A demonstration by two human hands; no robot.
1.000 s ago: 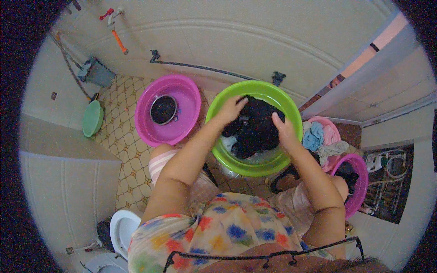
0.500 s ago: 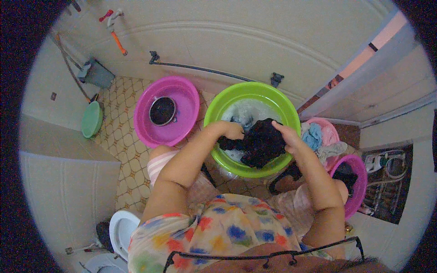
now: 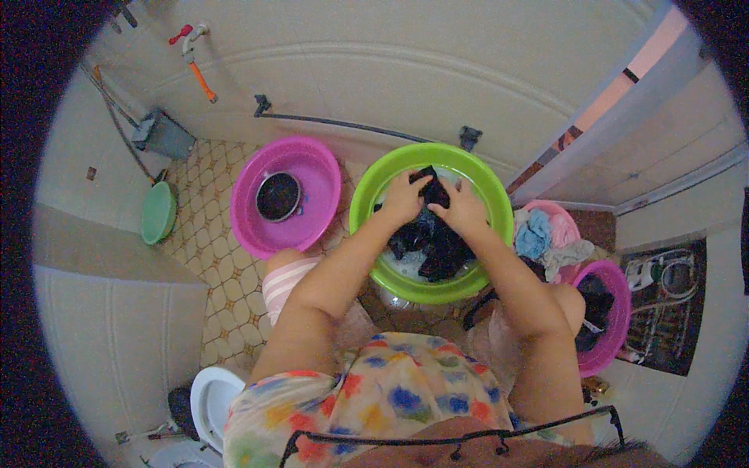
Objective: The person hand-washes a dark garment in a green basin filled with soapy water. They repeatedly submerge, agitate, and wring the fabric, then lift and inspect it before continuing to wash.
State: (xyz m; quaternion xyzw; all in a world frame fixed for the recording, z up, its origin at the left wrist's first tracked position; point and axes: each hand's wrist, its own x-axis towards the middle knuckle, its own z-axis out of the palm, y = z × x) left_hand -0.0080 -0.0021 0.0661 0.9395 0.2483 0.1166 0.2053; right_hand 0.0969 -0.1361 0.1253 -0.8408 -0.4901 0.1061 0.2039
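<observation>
Left hand (image 3: 403,198) and right hand (image 3: 464,209) slid toward far side of green tub (image 3: 504,214) since last frame. Both curled narrow, gripping bunched black cloth (image 3: 434,192) between them; more black fabric (image 3: 446,248) lies in sudsy water (we can't tell if same piece).

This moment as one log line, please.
left hand: gripping black cloth | right hand: gripping same cloth | place: green basin, sudsy water

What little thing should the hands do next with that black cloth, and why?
I'd probably rub the bunched-up bit of black cloth between the left hand and right hand: both grip it close together, and the rest lies in foamy-looking water inside the lime-green basin.
</observation>
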